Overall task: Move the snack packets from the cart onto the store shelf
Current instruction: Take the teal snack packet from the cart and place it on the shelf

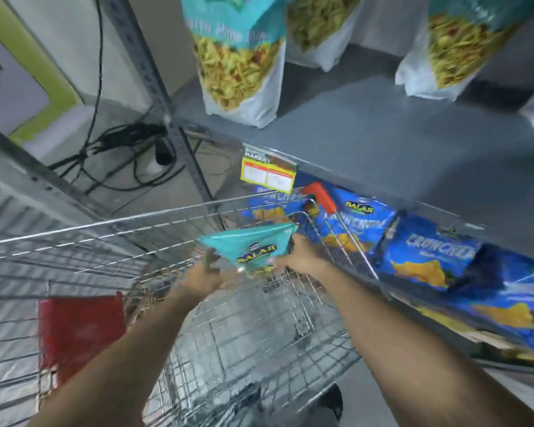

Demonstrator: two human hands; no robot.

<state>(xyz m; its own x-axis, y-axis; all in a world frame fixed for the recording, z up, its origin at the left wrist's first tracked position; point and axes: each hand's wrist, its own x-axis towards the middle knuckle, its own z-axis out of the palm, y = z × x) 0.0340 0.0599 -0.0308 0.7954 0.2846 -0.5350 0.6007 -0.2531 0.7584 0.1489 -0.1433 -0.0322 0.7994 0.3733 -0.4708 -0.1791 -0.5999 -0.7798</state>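
A teal snack packet [253, 246] is held over the wire cart [136, 223], near its far end. My left hand [202, 277] grips its lower left side and my right hand [299, 257] grips its right side. Above, on the grey shelf [367, 140], teal-and-white snack packets stand upright: one at the left [238, 66], one behind it [318, 29] and one at the right [453, 47]. The frame is blurred by motion.
Blue chip packets [426, 257] fill the lower shelf to the right of the cart. A price tag [269, 174] hangs from the shelf edge. A red flap [80, 331] sits in the cart's near left. Cables and a power strip [127, 140] lie on the floor behind the metal upright [154, 81].
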